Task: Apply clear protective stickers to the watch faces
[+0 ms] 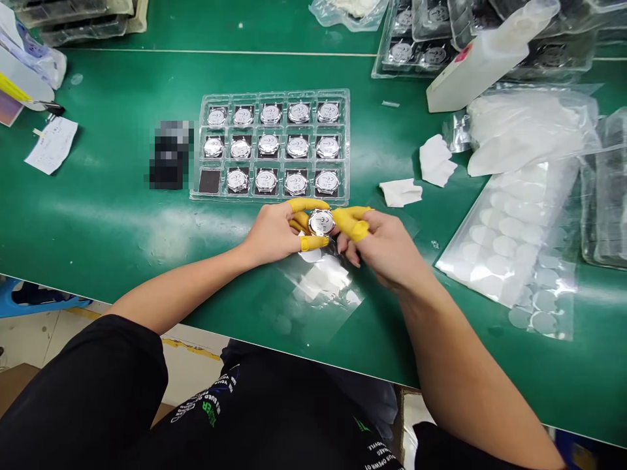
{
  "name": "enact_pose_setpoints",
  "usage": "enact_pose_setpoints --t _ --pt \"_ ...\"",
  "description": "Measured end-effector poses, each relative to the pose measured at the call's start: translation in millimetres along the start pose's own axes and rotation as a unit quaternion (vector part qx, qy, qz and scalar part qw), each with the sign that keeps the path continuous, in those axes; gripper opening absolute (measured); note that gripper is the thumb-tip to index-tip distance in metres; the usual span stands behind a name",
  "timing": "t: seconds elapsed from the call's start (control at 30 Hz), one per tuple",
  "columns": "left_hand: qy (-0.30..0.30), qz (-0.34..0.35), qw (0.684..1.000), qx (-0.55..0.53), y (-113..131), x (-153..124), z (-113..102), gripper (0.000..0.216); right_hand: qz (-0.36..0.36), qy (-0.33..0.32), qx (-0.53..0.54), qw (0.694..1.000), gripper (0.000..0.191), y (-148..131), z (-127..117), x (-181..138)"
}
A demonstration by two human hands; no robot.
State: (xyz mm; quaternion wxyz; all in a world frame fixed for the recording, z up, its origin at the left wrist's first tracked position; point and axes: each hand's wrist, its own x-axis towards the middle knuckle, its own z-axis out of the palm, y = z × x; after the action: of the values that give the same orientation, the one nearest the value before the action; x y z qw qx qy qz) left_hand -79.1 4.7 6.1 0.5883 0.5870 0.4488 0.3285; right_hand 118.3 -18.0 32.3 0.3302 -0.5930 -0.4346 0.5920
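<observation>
A round silver watch case (321, 222), its engraved back facing up, is gripped between the thumb and fingers of my left hand (280, 228). At the case's right edge, the thumb and index finger of my right hand (375, 235) are closed against it. Yellow finger cots cover fingertips on both hands. Just beyond stands a clear plastic tray (271, 198) with rows of similar watch cases, backs up, on dark pads. Its near-left compartment shows only a dark pad (209, 182). Below my hands lies a clear film sheet with white pieces (323, 279).
Sheets of round clear stickers (504, 245) and a plastic bag of white material (533, 124) lie at right. A white bottle (475, 75) leans near stacked trays (401, 51). White scraps (401, 192) lie closer. A paper slip (53, 145) rests at left, beside a pixelated dark patch.
</observation>
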Motion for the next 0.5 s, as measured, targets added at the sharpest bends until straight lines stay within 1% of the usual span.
enact_pose_setpoints --t 0.1,0.27,0.37,0.43,0.5 --pt "-0.01 0.015 1.0 -0.002 -1.1 -0.2 -0.8 0.061 0.005 -0.003 0.023 1.0 0.059 0.6 11.0 0.3" --pt "-0.017 0.016 1.0 -0.017 -1.4 0.9 -2.3 0.062 -0.02 0.053 0.078 0.995 0.047 1.7 20.6 4.7" --pt "-0.023 0.011 1.0 -0.014 -0.4 1.4 -2.5 0.06 -0.02 0.078 0.086 0.993 0.047 1.9 20.6 5.7" --pt "-0.022 0.01 1.0 -0.014 0.2 1.7 -2.3 0.06 -0.02 0.065 0.084 0.994 0.051 2.0 18.0 5.5" --pt "-0.02 0.011 1.0 -0.017 0.6 1.9 -2.0 0.061 -0.022 0.034 0.086 0.995 0.055 2.0 14.5 4.8"
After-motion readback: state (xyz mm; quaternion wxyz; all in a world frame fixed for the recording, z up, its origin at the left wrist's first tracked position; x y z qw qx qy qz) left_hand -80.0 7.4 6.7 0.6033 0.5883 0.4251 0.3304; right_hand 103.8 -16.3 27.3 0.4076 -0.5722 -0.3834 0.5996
